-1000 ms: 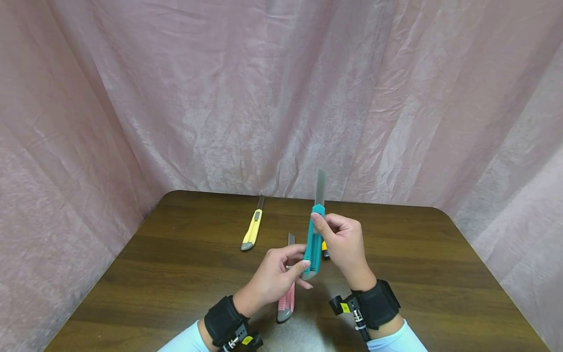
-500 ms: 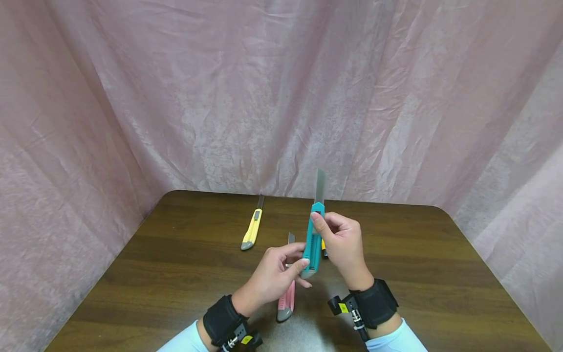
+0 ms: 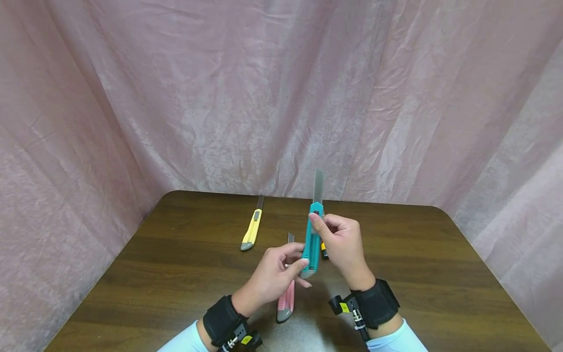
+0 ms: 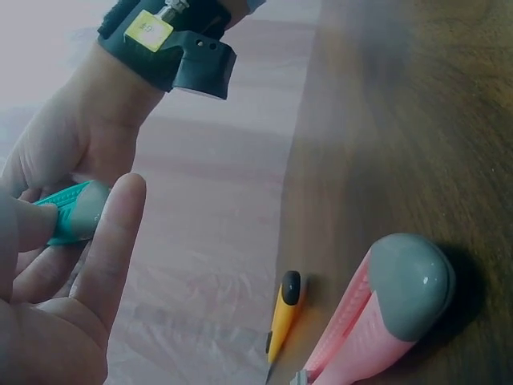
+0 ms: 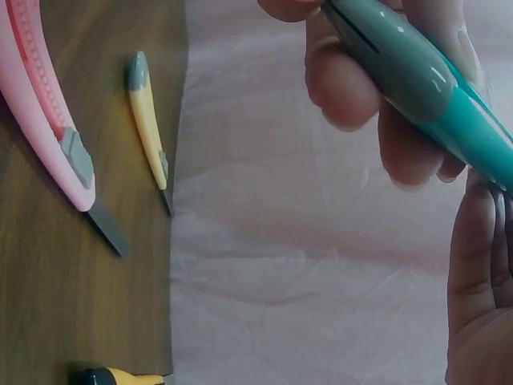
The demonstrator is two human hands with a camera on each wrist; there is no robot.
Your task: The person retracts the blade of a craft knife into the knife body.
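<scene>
A teal utility knife [image 3: 313, 249] with a grey butt end stands nearly upright above the table, its long blade [image 3: 318, 187] extended upward. My left hand [image 3: 274, 274] pinches the knife's lower end between thumb and fingers. Higher up, near the slider, my right hand [image 3: 344, 242] grips the body with the thumb laid across its front. In the left wrist view the grey butt [image 4: 88, 210] shows between the left fingers. The right wrist view shows the teal body [image 5: 473, 128] from below, with fingers of both hands on it.
A pink utility knife [image 3: 286, 303] lies on the brown table [image 3: 176, 274] beneath the left hand, partly hidden by it. Farther back lies a yellow utility knife [image 3: 252, 230], blade out. An orange-yellow knife with black end [image 4: 284, 309] lies behind the right hand. A pink curtain [image 3: 281, 98] hangs behind.
The teal knife and both hands have stayed almost in place; the blade's tip has tilted very slightly to the left. The knives on the table have not moved.
</scene>
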